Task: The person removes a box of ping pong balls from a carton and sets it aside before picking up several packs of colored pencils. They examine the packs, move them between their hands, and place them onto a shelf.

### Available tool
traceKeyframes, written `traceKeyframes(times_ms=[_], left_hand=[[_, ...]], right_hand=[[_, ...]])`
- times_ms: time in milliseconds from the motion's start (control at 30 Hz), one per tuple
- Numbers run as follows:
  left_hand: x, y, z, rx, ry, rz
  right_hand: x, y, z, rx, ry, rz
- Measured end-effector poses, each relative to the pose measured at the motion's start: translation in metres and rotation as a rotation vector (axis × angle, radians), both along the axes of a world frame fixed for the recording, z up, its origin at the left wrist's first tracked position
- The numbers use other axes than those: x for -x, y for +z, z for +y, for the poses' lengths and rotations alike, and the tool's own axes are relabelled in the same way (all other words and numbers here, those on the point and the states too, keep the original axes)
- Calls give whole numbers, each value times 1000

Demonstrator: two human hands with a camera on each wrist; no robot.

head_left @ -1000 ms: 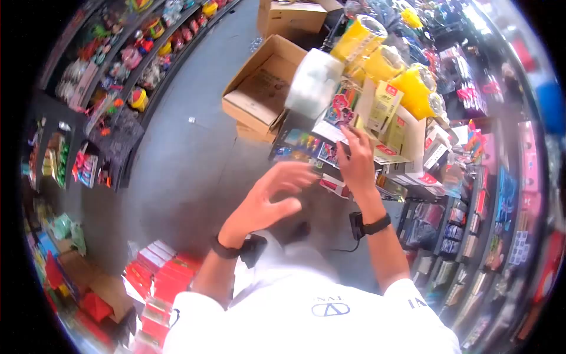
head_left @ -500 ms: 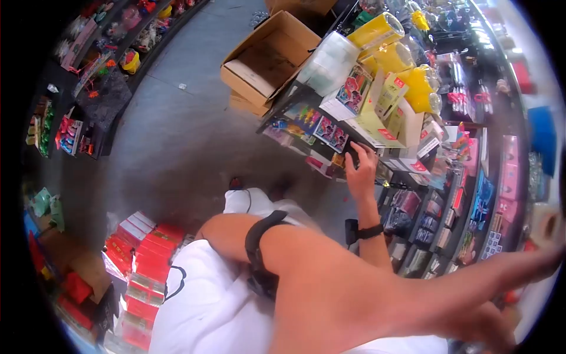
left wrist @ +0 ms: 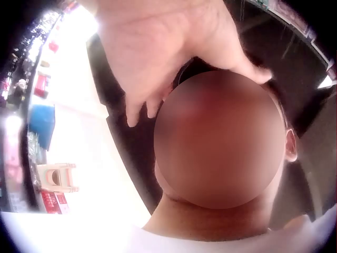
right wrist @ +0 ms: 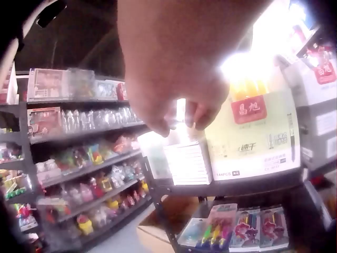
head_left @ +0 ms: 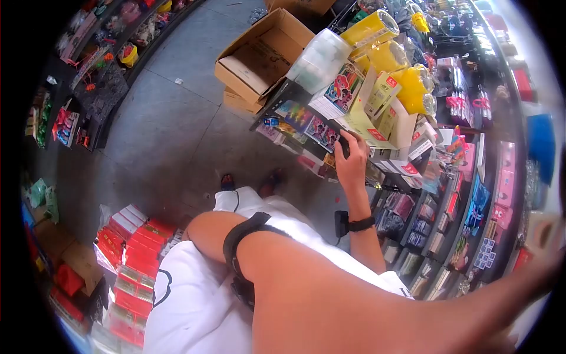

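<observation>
My left hand [left wrist: 174, 31] is raised to the person's head, fingers and thumb spread over the upper part; no held thing shows in it. In the head view the left forearm [head_left: 330, 289] sweeps across the bottom and the hand is largely out of sight. My right hand [head_left: 354, 162] is at the shelf's front edge, fingers loosely bent, beside a pale yellow carton [head_left: 371, 131]. In the right wrist view its fingertips overlap the top of a stack of white-edged packs [right wrist: 190, 164], left of that carton. Cartoon pony packs [head_left: 321, 133] hang below.
A plastic-wrapped roll of white goods [head_left: 321, 61] and yellow rolls [head_left: 371, 29] stand on the shelf. Beyond its left end is an opened cardboard box [head_left: 265, 59]. Red boxes [head_left: 138, 253] are stacked at the lower left. Shelves of toys [right wrist: 95, 195] line the far side.
My left hand has risen from in front of the body up to the head, its forearm now crossing the view. The right hand has stayed by the shelf edge, shifting slightly.
</observation>
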State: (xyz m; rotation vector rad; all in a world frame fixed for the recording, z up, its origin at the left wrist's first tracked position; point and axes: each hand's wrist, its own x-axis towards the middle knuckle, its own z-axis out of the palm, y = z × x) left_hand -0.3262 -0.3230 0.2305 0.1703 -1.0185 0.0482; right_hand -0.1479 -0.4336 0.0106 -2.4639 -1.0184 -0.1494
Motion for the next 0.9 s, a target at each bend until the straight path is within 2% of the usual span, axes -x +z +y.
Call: traceKeyframes(times_ms=[367,500,667,767,833,867,900], left_hand=[[7,-8,15,-136,67,5],[12,-11,18,-200,97,17],[8,-22,32,-338,197,75],[-5,-59,51,-486,361,274],[-21,-107,60,-595,509,535],[-33,-140,58,-565,586,652],[-39,-172,55,-608,631,875]], right_hand=[[-23,-4,20,-37,89,-61],[-36,-12,40,-55,-8,-56],[-48,-25,55,276,-105,-141],[-61,-43,55,340,-127,-91],[-66,-60,50,273,-113,-185],[-67,-64,46,240,-106,-205],[-66,-64,44,211,-98,-223]])
